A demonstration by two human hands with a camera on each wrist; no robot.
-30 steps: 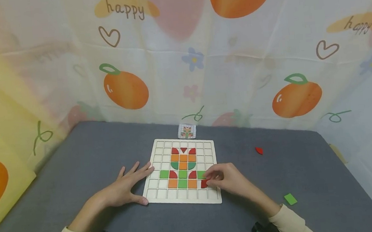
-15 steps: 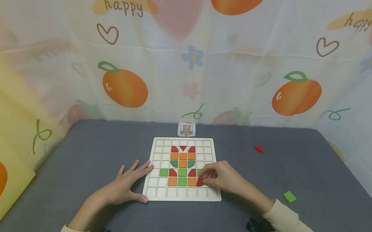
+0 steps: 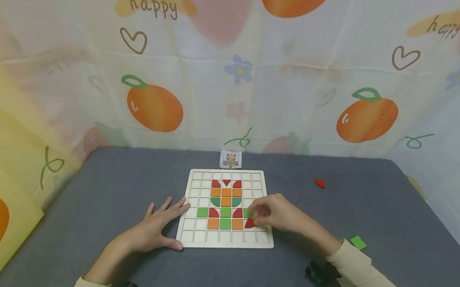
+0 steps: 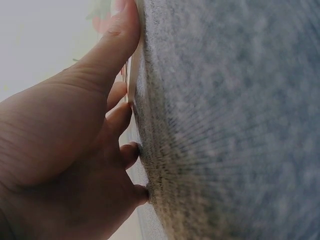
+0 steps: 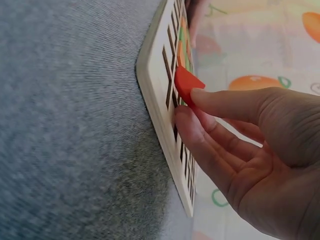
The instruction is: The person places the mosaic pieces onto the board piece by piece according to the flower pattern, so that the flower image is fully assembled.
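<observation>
In the head view a white gridded puzzle board (image 3: 188,237) lies on the table, with orange, green and red tiles set in its middle squares. My left hand (image 3: 155,230) spreads its fingers along the board's left edge, fingertips and thumb touching the rim. Over the lower right squares my right hand (image 3: 280,212) pinches a red petal-shaped tile (image 3: 249,223) between thumb and fingertip. The right wrist view has this tile (image 5: 187,82) tilted against the board's face, its far part hidden by the thumb. Part of a light green tile (image 3: 248,212) shows beside the fingers.
Behind the board lies a small pattern card (image 3: 230,159). To the right on the grey table (image 3: 380,203) are a loose red tile (image 3: 320,183) and a light green square tile (image 3: 358,242). A printed curtain (image 3: 282,90) hangs at the back.
My right hand brought the red tile a little left, toward the lower orange tile, then slightly back right, turning it a bit. The left hand keeps its place on the board's edge.
</observation>
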